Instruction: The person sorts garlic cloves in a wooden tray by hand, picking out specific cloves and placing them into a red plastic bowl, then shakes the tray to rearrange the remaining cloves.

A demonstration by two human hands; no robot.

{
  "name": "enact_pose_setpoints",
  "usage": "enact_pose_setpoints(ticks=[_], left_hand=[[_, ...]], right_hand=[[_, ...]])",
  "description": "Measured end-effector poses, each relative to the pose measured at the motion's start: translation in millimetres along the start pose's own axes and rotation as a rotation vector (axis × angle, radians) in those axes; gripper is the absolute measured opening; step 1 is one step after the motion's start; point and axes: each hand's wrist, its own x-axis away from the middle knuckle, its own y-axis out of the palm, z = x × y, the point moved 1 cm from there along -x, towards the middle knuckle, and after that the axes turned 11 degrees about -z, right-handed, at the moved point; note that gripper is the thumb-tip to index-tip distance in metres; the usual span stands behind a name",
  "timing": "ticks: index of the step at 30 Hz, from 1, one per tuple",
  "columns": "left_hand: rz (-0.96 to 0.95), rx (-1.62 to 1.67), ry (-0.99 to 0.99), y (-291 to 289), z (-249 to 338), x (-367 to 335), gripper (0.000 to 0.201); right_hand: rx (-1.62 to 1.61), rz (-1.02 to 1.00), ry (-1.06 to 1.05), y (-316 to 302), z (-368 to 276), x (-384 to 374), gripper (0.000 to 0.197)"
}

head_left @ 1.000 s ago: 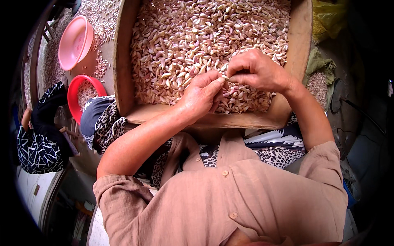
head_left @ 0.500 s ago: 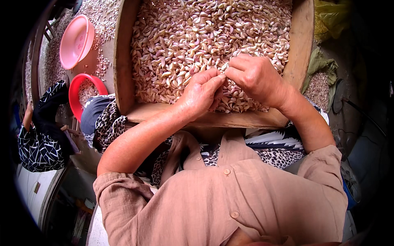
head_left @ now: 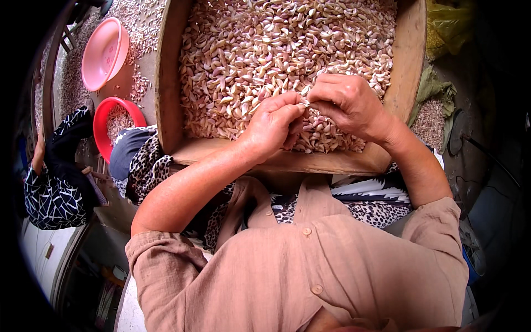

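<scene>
A pale garlic clove (head_left: 303, 102) shows at the fingertips of my left hand (head_left: 272, 123), whose thumb and forefinger pinch it. My right hand (head_left: 347, 105) is closed, its fingers curled and its fingertips pressed together right beside the clove. What those right fingertips grip is too small to make out. Both hands are over the near part of a wooden tray (head_left: 408, 66), above a thick layer of loose garlic cloves (head_left: 249, 52) in pinkish and cream skins. The tray's near edge lies just below my wrists.
To the left are a pink basin (head_left: 99, 61) and a red basin (head_left: 99, 130) holding cloves or peelings. Another person (head_left: 58, 182) in patterned clothes sits at the far left. A yellow bag (head_left: 445, 27) and a green cloth sack (head_left: 434, 91) lie at the right.
My right hand has shifted slightly to the right, opening a small gap between the fingertips where the clove now shows. My left hand has hardly moved.
</scene>
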Motion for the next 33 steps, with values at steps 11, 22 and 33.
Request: enact_pose_setpoints(ticks=[11, 22, 33], left_hand=[[-0.049, -0.051, -0.074, -0.2, -7.0, 6.6, 0.025], [-0.281, 0.104, -0.155, 3.4, 2.7, 7.7, 0.022], [-0.520, 0.016, -0.338, 18.4, 14.5, 18.3, 0.021]], right_hand=[[-0.019, -0.130, -0.008, 2.8, -7.7, 4.4, 0.013], [-0.009, 0.040, 0.302, -36.4, 49.1, 11.1, 0.014], [-0.039, -0.021, 0.204, -11.0, 50.9, 1.4, 0.020]])
